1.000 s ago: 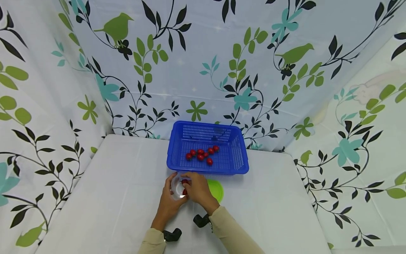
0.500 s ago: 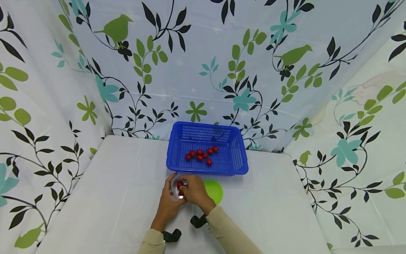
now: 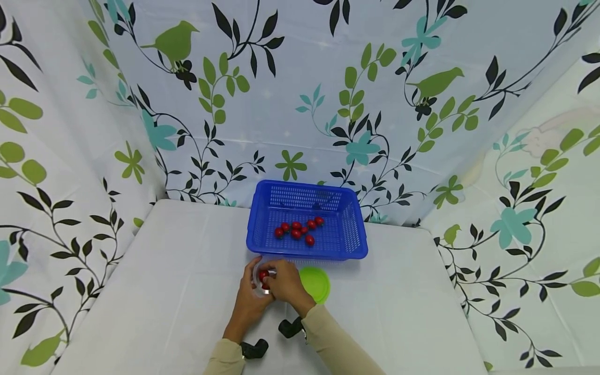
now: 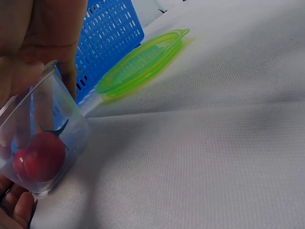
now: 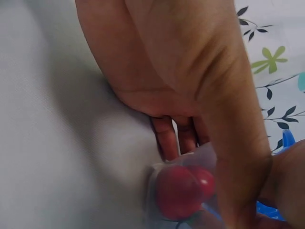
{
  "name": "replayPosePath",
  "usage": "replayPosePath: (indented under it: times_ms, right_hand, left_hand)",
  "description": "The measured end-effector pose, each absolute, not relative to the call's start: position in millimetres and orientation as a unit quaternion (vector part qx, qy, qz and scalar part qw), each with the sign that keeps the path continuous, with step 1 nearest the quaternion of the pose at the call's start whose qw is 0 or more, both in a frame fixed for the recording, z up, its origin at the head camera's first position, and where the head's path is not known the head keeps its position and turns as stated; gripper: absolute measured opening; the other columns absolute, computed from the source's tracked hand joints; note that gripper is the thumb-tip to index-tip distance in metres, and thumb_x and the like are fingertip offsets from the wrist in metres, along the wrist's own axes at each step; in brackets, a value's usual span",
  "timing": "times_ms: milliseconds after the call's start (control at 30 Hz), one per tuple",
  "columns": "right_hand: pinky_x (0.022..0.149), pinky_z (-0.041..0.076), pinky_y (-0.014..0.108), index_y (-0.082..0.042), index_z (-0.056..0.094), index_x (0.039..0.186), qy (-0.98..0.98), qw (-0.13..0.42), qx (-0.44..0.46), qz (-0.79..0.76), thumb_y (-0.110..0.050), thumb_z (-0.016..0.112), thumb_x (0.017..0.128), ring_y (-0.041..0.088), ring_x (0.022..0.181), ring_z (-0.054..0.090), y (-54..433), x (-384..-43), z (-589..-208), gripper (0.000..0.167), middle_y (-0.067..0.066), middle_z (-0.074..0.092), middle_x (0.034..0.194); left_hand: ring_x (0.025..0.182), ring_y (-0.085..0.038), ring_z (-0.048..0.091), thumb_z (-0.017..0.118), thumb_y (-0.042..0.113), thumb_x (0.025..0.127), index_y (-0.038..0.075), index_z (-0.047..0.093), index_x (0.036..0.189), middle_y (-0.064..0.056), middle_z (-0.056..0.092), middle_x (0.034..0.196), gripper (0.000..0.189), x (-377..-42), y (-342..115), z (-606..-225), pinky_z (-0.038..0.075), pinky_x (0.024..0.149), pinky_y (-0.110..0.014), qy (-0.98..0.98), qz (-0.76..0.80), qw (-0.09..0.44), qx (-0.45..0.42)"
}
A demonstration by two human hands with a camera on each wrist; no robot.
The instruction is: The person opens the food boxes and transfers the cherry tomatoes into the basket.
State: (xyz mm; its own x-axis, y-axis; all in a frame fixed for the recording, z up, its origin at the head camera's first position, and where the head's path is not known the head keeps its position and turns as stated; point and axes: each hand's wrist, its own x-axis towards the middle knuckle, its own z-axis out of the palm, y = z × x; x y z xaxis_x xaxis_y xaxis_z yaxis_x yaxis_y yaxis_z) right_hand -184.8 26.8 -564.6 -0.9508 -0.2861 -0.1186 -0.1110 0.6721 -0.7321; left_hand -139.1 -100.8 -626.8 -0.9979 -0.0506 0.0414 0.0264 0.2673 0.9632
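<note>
On the near side of the blue basket stands a small clear plastic container [image 3: 257,291] with red cherry tomatoes [image 4: 45,157] inside. My left hand [image 3: 248,297] holds it from the left, thumb and fingers curled around its wall. From the right, my right hand [image 3: 286,281] reaches over the rim with bent fingers down at a cherry tomato [image 3: 263,273] inside. Its fingertips are partly hidden. In the left wrist view a green stem shows on one tomato. A bright green round lid [image 3: 315,285] lies flat just right of the right hand.
The blue perforated basket [image 3: 353,250] sits at the back of the white-covered table [image 3: 398,312], with several more cherry tomatoes [image 3: 296,234] on its floor. Behind and at both sides hangs a leaf-patterned curtain [image 3: 281,104]. Both wrists wear black camera mounts [image 3: 254,349].
My right hand has shifted slightly left over the container, and the tomatoes in it sit farther left. More of the green lid shows. My left hand stays around the container.
</note>
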Motion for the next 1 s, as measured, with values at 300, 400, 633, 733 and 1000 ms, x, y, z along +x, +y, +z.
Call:
replayPosePath:
  times_ms: [300,400,633,733,1000]
  right_hand:
    - [0.081,0.061,0.032,-0.016,0.083,0.115,0.907,0.092,-0.102,-0.398,-0.004,0.077,0.093,0.014,0.098,0.071,26.4,-185.1,-569.4,0.025,0.002,0.081,0.115]
    - [0.081,0.060,0.031,-0.016,0.083,0.114,0.906,0.093,-0.099,-0.402,-0.004,0.077,0.094,0.014,0.097,0.070,26.4,-184.1,-568.4,0.025,0.002,0.080,0.115]
    - [0.084,0.056,0.031,-0.017,0.083,0.113,0.910,0.075,-0.102,-0.396,-0.005,0.077,0.093,0.019,0.099,0.070,24.7,-183.8,-565.6,0.024,0.000,0.080,0.114]
    - [0.085,0.055,0.032,-0.017,0.082,0.111,0.909,0.069,-0.099,-0.399,-0.005,0.078,0.092,0.021,0.100,0.070,24.1,-183.7,-566.9,0.023,-0.001,0.081,0.113]
    - [0.079,0.059,0.029,-0.017,0.082,0.106,0.897,0.062,-0.093,-0.428,-0.006,0.080,0.091,0.011,0.092,0.073,25.5,-182.5,-569.7,0.019,-0.001,0.080,0.109]
  left_hand:
    - [0.145,-0.035,0.045,0.086,0.010,0.081,0.018,0.034,0.164,-0.015,0.041,0.168,0.099,-141.2,-101.6,-630.8,0.043,0.107,-0.051,-0.794,-0.606,0.045,-0.002]
    - [0.143,-0.034,0.047,0.086,0.011,0.080,0.018,0.034,0.164,-0.014,0.042,0.168,0.098,-141.4,-101.8,-631.8,0.044,0.106,-0.049,-0.795,-0.605,0.050,-0.004]
    - [0.142,-0.033,0.048,0.086,0.011,0.080,0.021,0.036,0.163,-0.012,0.042,0.167,0.098,-142.1,-102.7,-631.1,0.045,0.106,-0.050,-0.796,-0.602,0.056,-0.007]
    - [0.144,-0.034,0.047,0.085,0.011,0.080,0.022,0.035,0.163,-0.013,0.041,0.168,0.098,-142.5,-103.3,-630.3,0.044,0.108,-0.053,-0.796,-0.603,0.050,-0.007]
    - [0.143,-0.033,0.047,0.081,0.006,0.077,0.020,0.036,0.163,-0.013,0.041,0.168,0.098,-141.9,-101.9,-629.2,0.044,0.106,-0.051,-0.797,-0.602,0.048,-0.003]
